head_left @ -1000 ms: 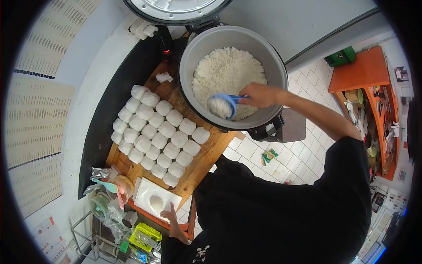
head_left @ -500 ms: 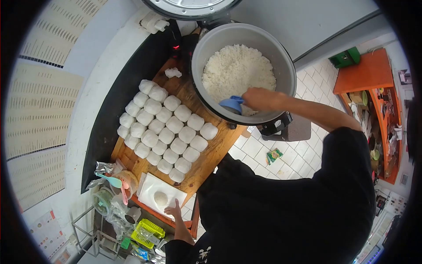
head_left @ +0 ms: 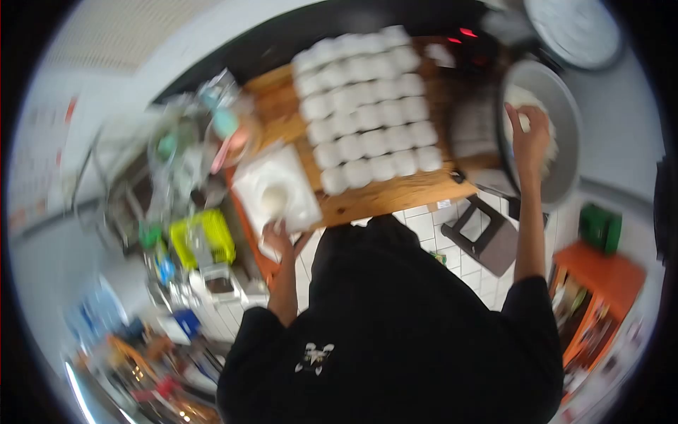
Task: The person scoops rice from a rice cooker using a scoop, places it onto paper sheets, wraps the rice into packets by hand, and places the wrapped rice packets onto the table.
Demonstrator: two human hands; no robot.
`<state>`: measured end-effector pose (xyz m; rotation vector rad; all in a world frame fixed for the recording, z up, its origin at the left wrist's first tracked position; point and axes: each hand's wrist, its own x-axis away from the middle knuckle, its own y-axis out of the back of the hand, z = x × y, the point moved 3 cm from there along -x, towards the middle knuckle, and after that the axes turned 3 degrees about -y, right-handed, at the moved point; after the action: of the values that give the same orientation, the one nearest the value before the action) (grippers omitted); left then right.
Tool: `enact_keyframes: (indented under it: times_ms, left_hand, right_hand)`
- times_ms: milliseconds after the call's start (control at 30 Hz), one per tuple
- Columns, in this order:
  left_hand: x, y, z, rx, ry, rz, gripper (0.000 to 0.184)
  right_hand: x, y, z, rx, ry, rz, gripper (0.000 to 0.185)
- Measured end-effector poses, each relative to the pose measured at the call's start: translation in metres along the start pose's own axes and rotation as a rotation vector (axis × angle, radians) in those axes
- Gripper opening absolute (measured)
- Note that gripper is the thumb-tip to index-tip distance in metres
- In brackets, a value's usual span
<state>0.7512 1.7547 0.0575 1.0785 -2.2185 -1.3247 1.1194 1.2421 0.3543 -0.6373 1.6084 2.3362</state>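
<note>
My left hand (head_left: 277,238) is at the near edge of a stack of white sheets (head_left: 296,189), just below a round mound of rice (head_left: 274,201); its fingers are blurred. Over the rice (head_left: 522,99) in the large grey pot (head_left: 565,131), my right hand (head_left: 530,134) has its thumb and fingertips drawn together, and what they pinch is too small to make out. Rows of white wrapped balls (head_left: 371,109) sit close together on the wooden table (head_left: 395,198). The blue scoop cannot be made out.
A tub with green and pink utensils (head_left: 227,134) stands left of the sheets. Below it is a yellow-green basket (head_left: 203,239). The pot's open lid (head_left: 575,28) is at the upper right. A dark stool (head_left: 487,244) and an orange shelf (head_left: 600,279) are at the right.
The view has swung round, so the pot now appears at the far right. My right hand no longer visibly grips the blue scoop. My left hand is still beside the sheets.
</note>
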Motion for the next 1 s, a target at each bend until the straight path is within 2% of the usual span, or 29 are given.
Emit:
enact_keyframes:
  times_ms: [67, 100, 133, 167, 200, 233, 267, 367, 433, 467, 567, 633, 700, 733, 833, 867, 933, 1000]
  left_hand:
    - [-0.002, 0.008, 0.002, 0.012, -0.019, -0.023, 0.019]
    - [-0.007, 0.01, 0.0, 0.042, -0.011, -0.03, 0.018]
    - [-0.011, 0.011, 0.003, 0.097, 0.038, -0.024, 0.018]
    - [-0.014, 0.011, 0.007, 0.159, 0.08, -0.018, 0.019]
    - [-0.02, 0.01, 0.013, 0.179, 0.05, -0.024, 0.021]
    - [-0.026, 0.008, 0.015, 0.236, 0.092, 0.005, 0.022]
    - [-0.03, 0.011, 0.015, 0.289, 0.132, 0.038, 0.023]
    - [-0.04, 0.012, 0.025, 0.43, 0.131, 0.11, 0.025]
    - [-0.046, 0.023, 0.024, 0.459, 0.082, 0.179, 0.026]
    - [-0.043, 0.031, 0.025, 0.343, 0.029, 0.058, 0.033]
    - [-0.011, 0.02, 0.08, 0.444, 0.358, -0.005, 0.04]
    - [-0.006, 0.036, 0.095, 0.603, 0.824, 0.679, 0.074]
    - [0.001, 0.05, 0.076, 0.846, 1.064, 0.95, 0.085]
    - [0.002, 0.052, 0.069, 0.885, 1.112, 0.988, 0.084]
    - [0.011, 0.028, 0.076, 1.222, 1.18, 0.817, 0.08]
    - [0.016, 0.019, 0.082, 1.272, 1.257, 0.656, 0.067]
    - [0.019, 0.013, 0.089, 1.261, 1.242, 0.528, 0.057]
    - [0.016, 0.016, 0.091, 1.229, 1.243, 0.419, 0.048]
  right_hand:
    - [0.043, -0.037, 0.09, -0.549, -0.158, 0.27, 0.014]
    - [0.083, -0.087, 0.113, -0.851, -0.077, 0.413, 0.009]
    - [0.146, -0.148, 0.131, -0.797, -0.202, 0.689, 0.003]
    - [0.21, -0.208, 0.166, -0.837, -0.194, 0.946, 0.027]
    - [0.193, -0.175, 0.258, -0.425, -0.195, 1.537, 0.049]
    - [0.254, -0.223, 0.281, -0.719, -0.41, 1.767, 0.069]
    - [0.3, -0.251, 0.297, -0.582, -0.518, 1.821, 0.077]
    - [0.344, -0.273, 0.344, -0.601, -0.864, 1.708, 0.063]
    - [0.361, -0.29, 0.349, -0.834, -0.959, 1.577, 0.049]
    - [0.369, -0.294, 0.345, -0.945, -1.014, 1.505, 0.042]
    - [0.352, -0.286, 0.334, -1.12, -1.178, 1.423, 0.027]
    - [0.345, -0.279, 0.328, -1.169, -1.211, 1.433, 0.028]
    - [0.346, -0.275, 0.322, -1.226, -1.239, 1.459, 0.031]
    - [0.347, -0.273, 0.322, -1.233, -1.287, 1.46, 0.031]
    - [0.344, -0.269, 0.322, -1.101, -1.188, 1.498, 0.036]
    - [0.345, -0.267, 0.322, -1.104, -1.189, 1.486, 0.038]
    - [0.344, -0.264, 0.319, -1.109, -1.184, 1.46, 0.041]
    - [0.351, -0.267, 0.314, -0.997, -1.014, 1.469, 0.044]
